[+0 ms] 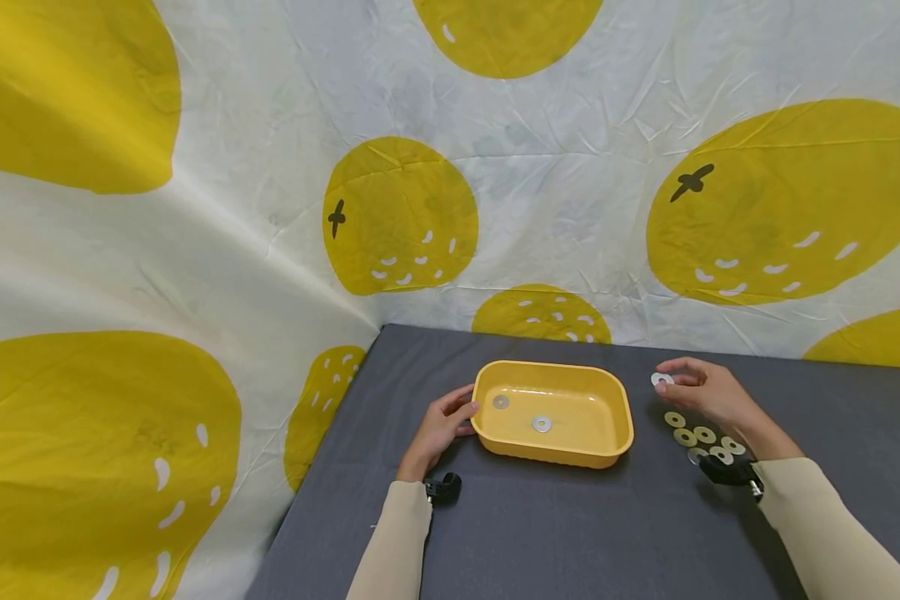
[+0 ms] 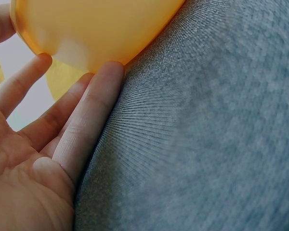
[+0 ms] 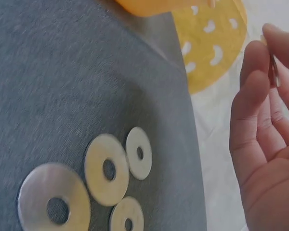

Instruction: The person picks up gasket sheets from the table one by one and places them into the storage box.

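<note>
A yellow rectangular tray [image 1: 621,433] with rounded corners stands on the grey cloth, and two metal washers [image 1: 542,424] lie apart on its floor. At the tray's left end my left hand [image 1: 441,427] holds it, thumb at the rim and fingertips against the outer wall, as the left wrist view shows. Right of the tray, my right hand [image 1: 708,398] pinches a washer [image 1: 662,379] between thumb and fingers, raised above the cloth; in the right wrist view that washer [image 3: 274,72] appears edge-on. Several loose washers [image 1: 705,435] lie beneath this hand, some touching or overlapping.
Grey cloth [image 1: 555,533] covers the table. Behind and to the left hangs a white sheet [image 1: 555,200] printed with yellow fruit shapes. Both wrists carry small black devices, such as the camera [image 1: 444,488] on the left one.
</note>
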The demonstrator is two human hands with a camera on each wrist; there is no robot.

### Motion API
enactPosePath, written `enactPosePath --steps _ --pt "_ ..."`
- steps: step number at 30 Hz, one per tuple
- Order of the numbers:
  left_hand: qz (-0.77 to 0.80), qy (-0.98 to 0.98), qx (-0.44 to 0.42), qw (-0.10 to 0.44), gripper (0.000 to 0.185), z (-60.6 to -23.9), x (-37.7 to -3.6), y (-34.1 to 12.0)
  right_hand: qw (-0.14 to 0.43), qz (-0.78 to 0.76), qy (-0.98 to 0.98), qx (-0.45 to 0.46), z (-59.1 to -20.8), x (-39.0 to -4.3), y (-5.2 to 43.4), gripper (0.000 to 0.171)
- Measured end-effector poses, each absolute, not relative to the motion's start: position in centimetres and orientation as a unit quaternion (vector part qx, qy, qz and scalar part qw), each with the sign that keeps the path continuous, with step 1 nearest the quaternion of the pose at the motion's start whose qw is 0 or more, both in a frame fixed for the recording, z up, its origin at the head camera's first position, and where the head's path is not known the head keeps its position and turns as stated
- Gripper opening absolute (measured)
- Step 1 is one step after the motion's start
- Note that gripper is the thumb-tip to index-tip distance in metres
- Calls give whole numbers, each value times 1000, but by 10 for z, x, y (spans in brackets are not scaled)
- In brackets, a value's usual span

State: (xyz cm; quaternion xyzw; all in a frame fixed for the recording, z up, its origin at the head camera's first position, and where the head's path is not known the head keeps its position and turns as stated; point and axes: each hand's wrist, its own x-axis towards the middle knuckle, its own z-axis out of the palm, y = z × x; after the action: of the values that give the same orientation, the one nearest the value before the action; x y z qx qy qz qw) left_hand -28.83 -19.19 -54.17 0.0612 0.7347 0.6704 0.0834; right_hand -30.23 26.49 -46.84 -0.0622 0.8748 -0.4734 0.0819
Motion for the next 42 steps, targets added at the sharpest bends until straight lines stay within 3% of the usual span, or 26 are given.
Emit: enactPosePath --steps 9,35,42 --pt "676 730 66 83 50 -541 -288 -192 75 -481 870 -74 -458 -309 250 68" --pt "685 721 61 83 50 -541 -289 -190 96 -531 829 -148 -427 -323 187 52" --pt "687 719 63 81 50 -540 -288 -191 116 -551 811 -157 -422 -322 171 55"
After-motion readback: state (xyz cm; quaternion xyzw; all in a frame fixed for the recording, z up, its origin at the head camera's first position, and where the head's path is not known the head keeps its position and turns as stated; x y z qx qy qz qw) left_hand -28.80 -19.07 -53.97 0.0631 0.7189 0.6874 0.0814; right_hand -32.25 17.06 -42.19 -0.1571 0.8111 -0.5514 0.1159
